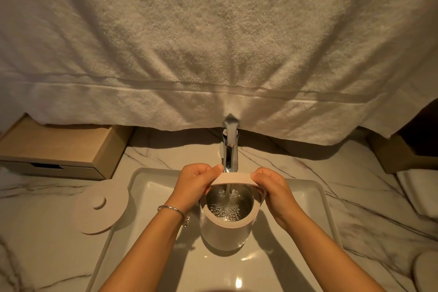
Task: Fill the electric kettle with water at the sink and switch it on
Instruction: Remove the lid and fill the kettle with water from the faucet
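Observation:
A cream electric kettle (222,234) with its lid off is held upright inside the white sink (315,199), under the chrome faucet (229,149). A stream of water runs from the faucet into the kettle's steel interior, where bubbling water shows. My left hand (194,185) grips the left end of the kettle's arched top handle (233,176). At the handle's right end sits my right hand (275,193), gripping it too. The round cream lid (102,208) lies on the marble counter left of the sink.
A large white towel (213,42) hangs behind the faucet, covering the wall. A wooden box (59,147) stands on the counter at back left, another box (403,156) at back right. A round cream object (426,272) lies at the lower right edge.

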Available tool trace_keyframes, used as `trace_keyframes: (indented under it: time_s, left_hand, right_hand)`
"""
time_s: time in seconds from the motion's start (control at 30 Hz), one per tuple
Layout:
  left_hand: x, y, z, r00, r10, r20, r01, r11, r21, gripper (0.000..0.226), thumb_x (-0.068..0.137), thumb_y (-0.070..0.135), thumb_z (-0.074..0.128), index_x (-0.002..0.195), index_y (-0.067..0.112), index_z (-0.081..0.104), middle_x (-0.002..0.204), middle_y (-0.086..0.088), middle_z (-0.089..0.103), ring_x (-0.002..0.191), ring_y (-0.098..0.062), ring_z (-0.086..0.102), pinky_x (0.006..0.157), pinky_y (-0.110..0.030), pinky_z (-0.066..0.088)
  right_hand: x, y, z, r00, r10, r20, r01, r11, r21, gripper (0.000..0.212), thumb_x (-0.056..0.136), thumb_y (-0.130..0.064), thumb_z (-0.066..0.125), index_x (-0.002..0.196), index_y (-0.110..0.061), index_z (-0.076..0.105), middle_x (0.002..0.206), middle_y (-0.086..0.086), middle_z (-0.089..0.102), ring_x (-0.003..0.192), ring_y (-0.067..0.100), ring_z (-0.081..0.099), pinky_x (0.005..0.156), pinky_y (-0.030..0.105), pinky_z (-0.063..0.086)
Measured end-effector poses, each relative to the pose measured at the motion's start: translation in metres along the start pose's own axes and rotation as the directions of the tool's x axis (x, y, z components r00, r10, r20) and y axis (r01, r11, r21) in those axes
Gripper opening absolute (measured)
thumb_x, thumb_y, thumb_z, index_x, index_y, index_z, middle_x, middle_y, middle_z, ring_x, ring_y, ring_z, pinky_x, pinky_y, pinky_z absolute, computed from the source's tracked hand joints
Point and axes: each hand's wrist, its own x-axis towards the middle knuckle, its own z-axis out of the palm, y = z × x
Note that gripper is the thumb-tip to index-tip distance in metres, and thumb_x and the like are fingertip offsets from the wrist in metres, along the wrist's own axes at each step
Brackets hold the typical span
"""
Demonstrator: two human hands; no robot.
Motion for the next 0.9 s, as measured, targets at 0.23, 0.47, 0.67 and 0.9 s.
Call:
trace_keyframes:
  time_s: [0.23,0.47,0.67,0.9]
  left_hand:
    - [0.0007,0.0006,-0.0010,1.000,0.009,0.011,-0.010,1.000,0.015,0.048,0.084,0.025,0.058,0.037,0.020,0.053,0.034,0.011,0.047,0.038,0.000,0.045,0.046,-0.011,0.043]
    - [-0.0013,0.0010,-0.0013,1.000,-0.007,0.009,0.006,1.000,0.025,0.048,0.084,0.026,0.058,0.037,0.020,0.053,0.034,0.012,0.047,0.038,0.001,0.047,0.046,-0.010,0.044]
    - [-0.0031,0.0027,-0.0008,1.000,-0.015,0.001,0.015,1.000,0.023,0.051,0.085,0.026,0.058,0.035,0.020,0.053,0.033,0.011,0.046,0.036,-0.001,0.045,0.045,-0.010,0.043]
    - [-0.0043,0.0033,0.0009,1.000,-0.027,-0.001,0.027,0.999,0.026,0.053,0.085,0.026,0.057,0.032,0.022,0.054,0.032,0.012,0.047,0.036,0.000,0.047,0.045,-0.009,0.043]
  right_hand:
    - [-0.0005,-0.0004,-0.0010,1.000,-0.018,0.005,0.018,1.000,-0.004,0.032,0.087,-0.015,0.051,0.055,-0.018,0.056,0.049,-0.012,0.053,0.058,0.008,0.049,0.056,0.022,0.041]
    - [-0.0015,0.0002,0.0001,1.000,-0.010,0.001,0.010,1.000,-0.010,0.033,0.087,-0.016,0.051,0.055,-0.019,0.057,0.050,-0.012,0.054,0.059,0.006,0.051,0.055,0.021,0.043]
    - [-0.0024,0.0005,-0.0005,1.000,-0.002,-0.001,0.002,1.000,0.002,0.029,0.087,-0.016,0.052,0.058,-0.017,0.057,0.051,-0.011,0.055,0.060,0.008,0.051,0.057,0.023,0.043]
    - [-0.0015,0.0015,-0.0006,1.000,-0.001,0.005,0.001,1.000,-0.005,0.030,0.087,-0.016,0.052,0.057,-0.018,0.058,0.051,-0.012,0.055,0.061,0.008,0.052,0.059,0.023,0.044]
